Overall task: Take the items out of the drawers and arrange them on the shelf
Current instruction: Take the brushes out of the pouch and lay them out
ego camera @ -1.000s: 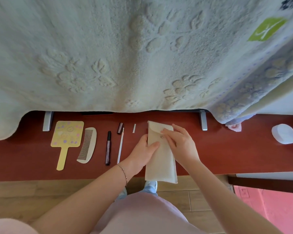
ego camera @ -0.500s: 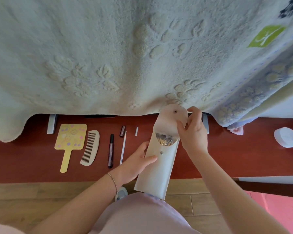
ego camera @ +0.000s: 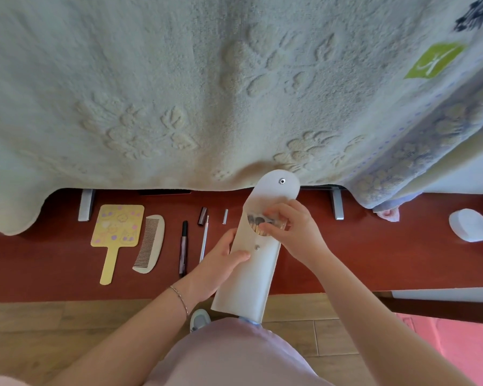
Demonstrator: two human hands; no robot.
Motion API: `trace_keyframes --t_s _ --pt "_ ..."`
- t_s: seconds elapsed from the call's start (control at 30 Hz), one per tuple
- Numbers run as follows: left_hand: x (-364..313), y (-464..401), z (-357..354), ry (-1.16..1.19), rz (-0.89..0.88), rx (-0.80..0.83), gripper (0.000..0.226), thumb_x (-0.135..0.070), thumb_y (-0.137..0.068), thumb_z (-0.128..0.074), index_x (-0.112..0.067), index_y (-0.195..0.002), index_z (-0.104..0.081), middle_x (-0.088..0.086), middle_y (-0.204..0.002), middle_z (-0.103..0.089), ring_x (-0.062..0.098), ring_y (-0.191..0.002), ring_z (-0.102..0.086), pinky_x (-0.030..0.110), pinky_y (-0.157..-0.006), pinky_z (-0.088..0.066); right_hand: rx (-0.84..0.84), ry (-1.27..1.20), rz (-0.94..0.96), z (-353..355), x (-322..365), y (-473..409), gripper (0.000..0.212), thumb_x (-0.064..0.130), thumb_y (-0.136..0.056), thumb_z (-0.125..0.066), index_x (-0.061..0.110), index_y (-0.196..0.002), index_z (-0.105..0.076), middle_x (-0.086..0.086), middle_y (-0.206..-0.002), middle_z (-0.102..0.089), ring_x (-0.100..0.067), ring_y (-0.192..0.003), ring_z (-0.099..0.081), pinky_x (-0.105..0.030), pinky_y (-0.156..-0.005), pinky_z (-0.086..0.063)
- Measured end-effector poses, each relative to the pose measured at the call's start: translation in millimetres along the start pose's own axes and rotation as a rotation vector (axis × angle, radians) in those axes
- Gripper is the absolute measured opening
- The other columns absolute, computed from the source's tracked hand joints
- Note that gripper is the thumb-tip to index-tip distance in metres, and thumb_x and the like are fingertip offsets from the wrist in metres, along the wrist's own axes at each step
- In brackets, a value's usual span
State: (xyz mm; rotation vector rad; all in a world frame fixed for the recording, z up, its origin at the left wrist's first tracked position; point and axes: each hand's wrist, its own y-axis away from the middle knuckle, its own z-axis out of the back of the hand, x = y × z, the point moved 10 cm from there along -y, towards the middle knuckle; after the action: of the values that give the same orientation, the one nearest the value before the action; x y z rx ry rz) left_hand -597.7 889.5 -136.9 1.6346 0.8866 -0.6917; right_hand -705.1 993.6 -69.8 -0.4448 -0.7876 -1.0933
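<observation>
Head view, looking down. I see my left hand curled round the body of a white pouch, thumb laid across its front just below the snap. The pouch sits at centre frame, tilted, its lower end over the wooden floor and its upper end over the red shelf. Its rounded flap stands open, pointing to the upper part of the frame and overlapping the hem of a pale embossed blanket that fills the top half.

My right hand is at the pouch mouth, fingers bent and pinching at the brush tips that show inside; I cannot tell how firmly they are gripped.

Left of centre on the shelf, from left to right: a yellow hand mirror, a pale comb, a dark pen, a thin white stick, a small dark cap and a small white cap. These lie side by side, apart from each other.

At the right edge of the frame a white round container rests on the shelf, well apart from the pouch.
</observation>
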Motion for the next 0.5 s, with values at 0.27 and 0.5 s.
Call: trace_keyframes --t_s 0.27,0.5 --pt "7.4 4.3 -4.9 -0.005 0.023 -0.018 0.038 -0.020 -0.092 -0.053 -0.034 -0.125 -0.043 -0.001 -0.112 -0.064 0.020 -0.100 -0.063 0.042 -0.089 -0.053 -0.007 -0.144 -0.162 -2.4 -12.3 2.1 0.018 0.022 -0.078 -0.071 0.037 -0.069 -0.067 0.012 -0.082 -0.057 -0.017 -0.093 -0.054 -0.032 -0.080 -0.047" --pt "13.4 7.7 -5.0 -0.132 0.051 0.009 0.044 -0.025 -0.090 -0.052 -0.034 -0.130 -0.038 -0.007 -0.110 -0.063 0.012 -0.096 -0.064 0.033 -0.082 -0.055 -0.102 -0.346 -0.325 12.3 -28.8 -1.0 0.017 0.016 -0.083 -0.065 0.030 -0.074 -0.070 0.009 -0.079 -0.071 -0.008 -0.079 -0.063 -0.020 -0.072 -0.048"
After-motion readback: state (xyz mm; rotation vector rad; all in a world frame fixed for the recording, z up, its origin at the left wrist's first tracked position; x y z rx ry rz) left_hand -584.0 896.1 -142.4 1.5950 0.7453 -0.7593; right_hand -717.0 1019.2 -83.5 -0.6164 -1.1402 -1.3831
